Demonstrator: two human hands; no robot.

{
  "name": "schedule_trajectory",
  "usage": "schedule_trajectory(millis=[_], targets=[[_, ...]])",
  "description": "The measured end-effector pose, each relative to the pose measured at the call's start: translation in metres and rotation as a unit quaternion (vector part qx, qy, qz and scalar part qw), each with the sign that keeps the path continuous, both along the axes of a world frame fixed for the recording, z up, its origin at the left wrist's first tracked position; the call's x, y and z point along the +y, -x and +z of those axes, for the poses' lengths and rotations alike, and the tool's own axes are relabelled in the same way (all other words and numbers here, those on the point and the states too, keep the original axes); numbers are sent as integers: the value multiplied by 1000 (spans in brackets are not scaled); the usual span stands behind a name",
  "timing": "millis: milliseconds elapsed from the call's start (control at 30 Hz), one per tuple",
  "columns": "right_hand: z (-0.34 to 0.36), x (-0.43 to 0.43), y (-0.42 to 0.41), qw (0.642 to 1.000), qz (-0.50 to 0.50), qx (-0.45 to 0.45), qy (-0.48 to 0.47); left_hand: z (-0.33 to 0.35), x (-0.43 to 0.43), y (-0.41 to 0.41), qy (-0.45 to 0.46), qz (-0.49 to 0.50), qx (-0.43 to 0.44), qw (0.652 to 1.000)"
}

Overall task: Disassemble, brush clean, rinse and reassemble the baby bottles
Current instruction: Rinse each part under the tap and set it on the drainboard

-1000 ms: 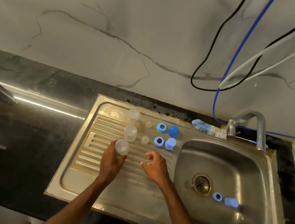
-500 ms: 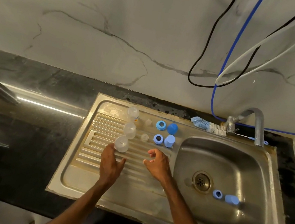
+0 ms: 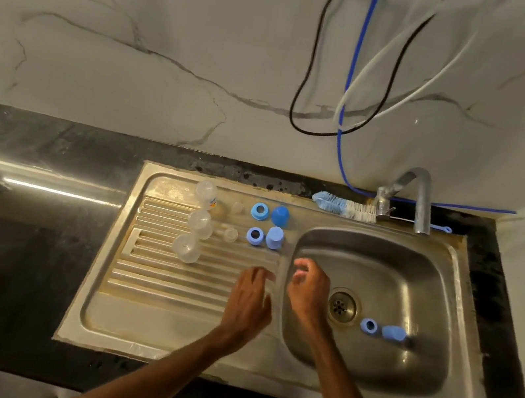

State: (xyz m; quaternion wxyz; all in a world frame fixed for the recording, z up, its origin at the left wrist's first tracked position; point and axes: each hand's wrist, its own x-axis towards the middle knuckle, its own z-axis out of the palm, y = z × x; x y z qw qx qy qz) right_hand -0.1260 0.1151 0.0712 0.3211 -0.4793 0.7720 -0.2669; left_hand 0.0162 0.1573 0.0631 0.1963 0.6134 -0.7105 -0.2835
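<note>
- Your left grip (image 3: 248, 304) is released, fingers straight, over the right edge of the drainboard (image 3: 143, 321), and it holds nothing.
- Your right grip (image 3: 308, 290) hovers over the left edge of the basin (image 3: 399, 367) with its fingers loosely curled. Blur hides the fingertips, so I cannot tell whether it grasps anything.
- Three clear bottles (image 3: 199, 223) stand in a column towards the drainboard's back edge, left of middle.
- To their right come two clear nipples (image 3: 230, 234), then two blue rings (image 3: 255, 235), then two blue caps (image 3: 274, 237). They form two rows that end at the drainboard's right edge, near the back.
- A third ring (image 3: 368, 325) and a third cap (image 3: 393, 333) lie side by side on the basin floor, just right of the drain (image 3: 342, 306).
- The brush (image 3: 343, 207) lies along the sink's back rim, its bristles beside the tap (image 3: 421, 204).
</note>
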Motion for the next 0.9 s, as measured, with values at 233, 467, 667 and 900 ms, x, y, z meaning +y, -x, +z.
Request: schedule_trajectory(millis=[233,467,667,900], targets=[[-74,14,114,995,-48,31,-86,-24,-38,88,-13,-114,-63,991],[-161,17,135,979,130,34,-155,-49,-52,141,-94,-141,-111,979],[-228,16,132,974,118,-25,-190,-52,-63,160,-127,-143,-129,973],[-187,-1,155,975,-42,-170,-135,-28,-100,184,-72,-150,-133,977]])
